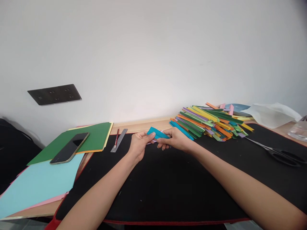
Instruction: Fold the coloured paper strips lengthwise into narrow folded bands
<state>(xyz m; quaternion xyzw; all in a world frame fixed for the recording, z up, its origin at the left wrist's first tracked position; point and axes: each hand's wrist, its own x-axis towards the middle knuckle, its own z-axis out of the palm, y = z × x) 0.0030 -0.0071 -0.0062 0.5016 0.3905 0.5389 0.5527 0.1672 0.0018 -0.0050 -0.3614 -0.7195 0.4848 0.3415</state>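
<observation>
A blue piece of paper [157,133], narrow and seemingly folded, is held up between both hands above the black mat [165,182]. My left hand [140,142] pinches its left end between thumb and fingers. At the other end, my right hand [176,138] grips the paper with the thumb on its near face and the fingers curled beneath. A bit of pale pink paper shows behind the blue piece; whether it is held too, I cannot tell. Just right of my right hand lies a heap of coloured paper strips [206,123].
Scissors [275,151] lie open on the mat's right side, near a crumpled translucent sheet [272,113] and a blue plate [237,108]. To the left are a metal ruler [120,140], a red pencil [116,138], green sheets [59,143], light blue sheets [45,182] and a phone [70,149].
</observation>
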